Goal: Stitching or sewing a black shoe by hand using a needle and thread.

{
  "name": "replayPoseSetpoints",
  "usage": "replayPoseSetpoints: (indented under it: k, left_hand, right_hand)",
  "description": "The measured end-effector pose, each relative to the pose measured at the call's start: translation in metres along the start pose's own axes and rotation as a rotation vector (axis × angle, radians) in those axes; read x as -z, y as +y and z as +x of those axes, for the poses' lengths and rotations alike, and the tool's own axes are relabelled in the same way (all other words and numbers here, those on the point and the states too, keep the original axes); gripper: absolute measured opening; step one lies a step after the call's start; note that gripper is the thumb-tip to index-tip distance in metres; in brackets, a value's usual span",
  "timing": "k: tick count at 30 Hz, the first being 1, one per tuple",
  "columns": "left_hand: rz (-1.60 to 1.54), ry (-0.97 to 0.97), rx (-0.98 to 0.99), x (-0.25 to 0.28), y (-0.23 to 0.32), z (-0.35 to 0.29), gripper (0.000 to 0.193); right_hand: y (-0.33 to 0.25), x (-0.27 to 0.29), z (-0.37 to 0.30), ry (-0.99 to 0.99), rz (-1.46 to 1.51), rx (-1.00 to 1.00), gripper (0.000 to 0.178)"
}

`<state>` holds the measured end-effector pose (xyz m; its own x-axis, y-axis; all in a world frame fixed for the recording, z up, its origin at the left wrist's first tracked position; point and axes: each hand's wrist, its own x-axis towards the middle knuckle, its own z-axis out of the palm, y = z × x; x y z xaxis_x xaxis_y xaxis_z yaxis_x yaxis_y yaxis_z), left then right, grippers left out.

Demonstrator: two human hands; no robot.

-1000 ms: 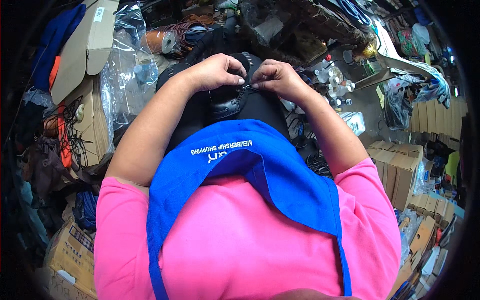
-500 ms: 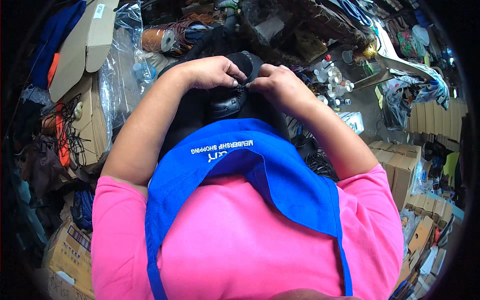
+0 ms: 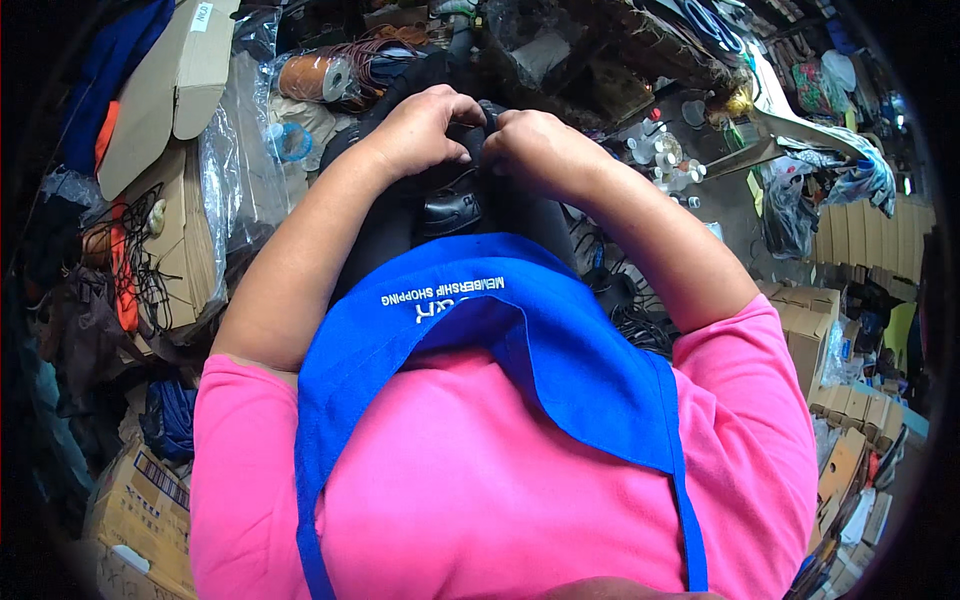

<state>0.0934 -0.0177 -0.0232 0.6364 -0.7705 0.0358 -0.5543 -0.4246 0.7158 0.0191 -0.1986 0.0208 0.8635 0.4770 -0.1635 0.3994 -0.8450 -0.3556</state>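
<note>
A black leather shoe lies between my dark-clad thighs, its rounded, stitched toe pointing toward me. My left hand curves round the shoe's upper part from the left, thumb and forefinger on either side of the dark material. From the right, my right hand bends over the same part with its fingers curled in and pressed together. Whatever its fingertips pinch is hidden behind the hand. Below the shoe spreads my blue apron.
At the left stand cardboard sheets and clear plastic wrap. An orange spool of cord lies beyond my left hand. Several small bottles stand at the right, near a metal stand. Cardboard boxes are stacked farther right.
Both hands have shifted slightly, and my left thumb and forefinger have spread from a pinch. The shoe's toe sits less tilted, showing more of its top.
</note>
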Motion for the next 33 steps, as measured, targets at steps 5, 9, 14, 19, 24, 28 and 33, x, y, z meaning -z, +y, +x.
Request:
replayPoseSetpoints:
  k: [5, 9, 14, 19, 24, 28, 33]
  left_hand:
    - [-0.026, 0.051, -0.036, -0.004, 0.007, -0.01, 0.044]
    - [0.007, -0.021, -0.09, 0.004, 0.018, -0.017, 0.04]
    - [0.069, -0.11, -0.081, 0.008, 0.022, -0.015, 0.033]
    - [-0.01, -0.058, -0.093, -0.002, 0.01, -0.012, 0.031]
    - [-0.029, -0.011, -0.085, -0.008, 0.001, -0.01, 0.034]
    - [0.026, 0.203, 0.022, -0.005, 0.018, -0.021, 0.055]
    - [0.106, 0.113, 0.126, -0.006, 0.023, -0.068, 0.054]
  right_hand:
    - [0.007, -0.005, -0.004, 0.036, 0.076, 0.012, 0.016]
    - [0.002, 0.009, -0.017, 0.119, 0.007, 0.051, 0.014]
    - [-0.013, 0.016, -0.018, 0.101, -0.248, 0.088, 0.012]
    - [-0.017, 0.009, -0.011, 0.097, -0.244, 0.06, 0.013]
    - [-0.009, -0.006, -0.005, 0.094, -0.19, 0.038, 0.014]
    - [0.006, -0.016, -0.005, 0.176, 0.081, 0.053, 0.015]
    - [0.043, -0.015, -0.025, 0.031, 1.096, -0.215, 0.028]
